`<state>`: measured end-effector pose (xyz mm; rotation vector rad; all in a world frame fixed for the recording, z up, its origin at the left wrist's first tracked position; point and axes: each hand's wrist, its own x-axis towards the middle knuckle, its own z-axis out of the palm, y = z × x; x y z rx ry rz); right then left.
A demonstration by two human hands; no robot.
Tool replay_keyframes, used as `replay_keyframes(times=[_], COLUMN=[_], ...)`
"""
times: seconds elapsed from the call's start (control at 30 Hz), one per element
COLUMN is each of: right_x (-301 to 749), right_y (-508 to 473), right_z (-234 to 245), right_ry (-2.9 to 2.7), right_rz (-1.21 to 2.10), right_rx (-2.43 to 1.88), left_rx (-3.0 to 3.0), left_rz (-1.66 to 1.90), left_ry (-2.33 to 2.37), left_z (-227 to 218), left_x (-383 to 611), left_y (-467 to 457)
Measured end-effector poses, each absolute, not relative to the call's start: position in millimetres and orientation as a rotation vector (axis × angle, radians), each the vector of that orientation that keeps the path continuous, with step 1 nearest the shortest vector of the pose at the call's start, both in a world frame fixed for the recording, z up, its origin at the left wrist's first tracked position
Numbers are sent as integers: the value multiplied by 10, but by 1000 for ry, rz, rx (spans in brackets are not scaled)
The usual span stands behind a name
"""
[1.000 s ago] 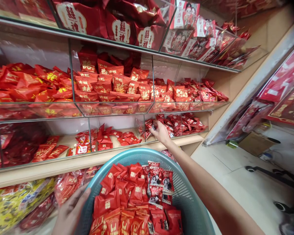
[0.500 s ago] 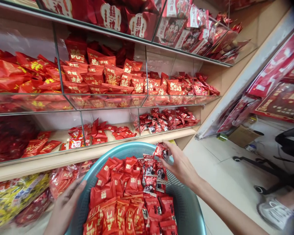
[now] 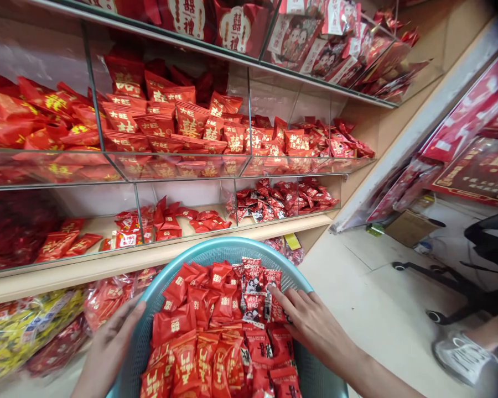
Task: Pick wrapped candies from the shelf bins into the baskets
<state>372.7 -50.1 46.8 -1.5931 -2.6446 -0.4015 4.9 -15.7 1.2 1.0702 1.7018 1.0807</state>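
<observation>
1. Presently, the right hand (image 3: 315, 321) is inside a round, turquoise, perforated plastic basket (image 3: 228, 251), fingertips at the small red cartoon-printed packets (image 3: 253, 308) lying there; whether they pinch one, I cannot tell.
2. The left hand (image 3: 108, 347) touches the basket's left rim, its grip unclear.

The lower wooden shelf (image 3: 87, 271) bears small red packets (image 3: 271, 200), heaped in its right-hand compartments and sparser toward the middle. The glass-fronted shelf above carries red bags (image 3: 157, 124) piled between clear dividers (image 3: 93, 88).
</observation>
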Motion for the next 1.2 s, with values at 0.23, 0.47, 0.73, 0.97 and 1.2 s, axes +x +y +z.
replay_keyframes(times=[0.23, 0.47, 0.73, 0.97, 1.2], right_x=[3679, 3719, 3726, 3364, 3186], right_y=[-482, -481, 455, 1735, 2144], right_z=[414, 432, 1208, 1112, 772], right_ry=[-2664, -2689, -2368, -2007, -1850], right_rz=[-549, -434, -60, 138, 302], right_rx=[-1639, -1611, -1518, -2021, -2130], left_rx=[1046, 1039, 1064, 1044, 970], left_rz=[1061, 1067, 1045, 1089, 1098], left_ry=[1682, 1634, 1666, 1689, 1643], left_z=[58, 41, -18, -25, -36], left_x=[81, 72, 41, 39, 8], left_y=[-177, -183, -154, -154, -167])
